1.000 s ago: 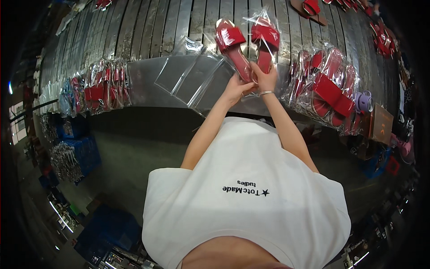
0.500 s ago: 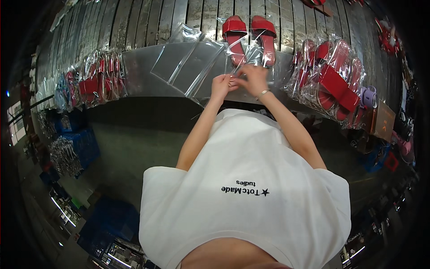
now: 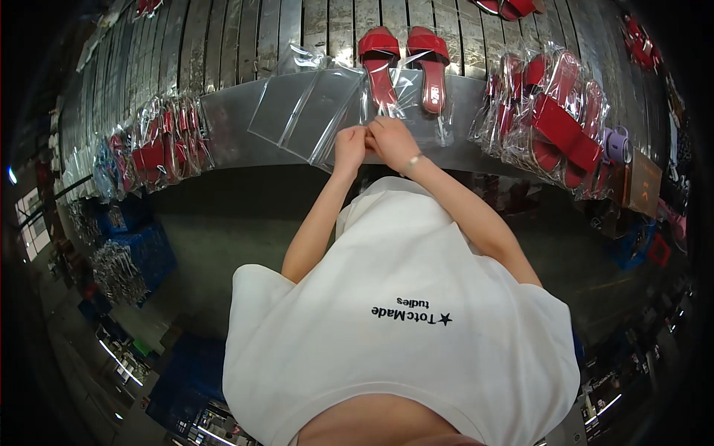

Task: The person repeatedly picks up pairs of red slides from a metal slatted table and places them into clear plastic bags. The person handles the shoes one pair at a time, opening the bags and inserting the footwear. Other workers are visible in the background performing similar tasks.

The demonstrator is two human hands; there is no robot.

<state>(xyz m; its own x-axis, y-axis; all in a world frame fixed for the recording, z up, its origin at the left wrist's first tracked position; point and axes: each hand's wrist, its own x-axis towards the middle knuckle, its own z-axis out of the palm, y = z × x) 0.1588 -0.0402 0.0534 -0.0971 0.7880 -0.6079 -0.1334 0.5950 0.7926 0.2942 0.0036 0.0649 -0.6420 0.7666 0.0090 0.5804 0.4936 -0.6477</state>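
Note:
A pair of red sandals (image 3: 381, 74) lies side by side on the steel bench, toes pointing away from me, with clear plastic bag film (image 3: 445, 130) around or under them. Just below the left sandal's heel, my left hand (image 3: 349, 151) and my right hand (image 3: 394, 141) meet, fingers closed together at the film's near left part. What lies between the fingertips is hidden. A bracelet circles my right wrist. Flat clear plastic bags (image 3: 305, 111) are spread to the left of my hands.
Bagged red sandals (image 3: 167, 145) stand in a row at the left, and a larger pile of bagged red sandals (image 3: 554, 119) sits at the right. Beyond the steel bench edge (image 3: 227, 123) runs a slatted conveyor (image 3: 223, 44). A brown carton (image 3: 641, 186) and a lilac roll-like item (image 3: 617, 145) are at far right.
Both hands have moved slightly left and nearer me, and the right fingers have closed in against the left ones. The sandals appear a little further left in view.

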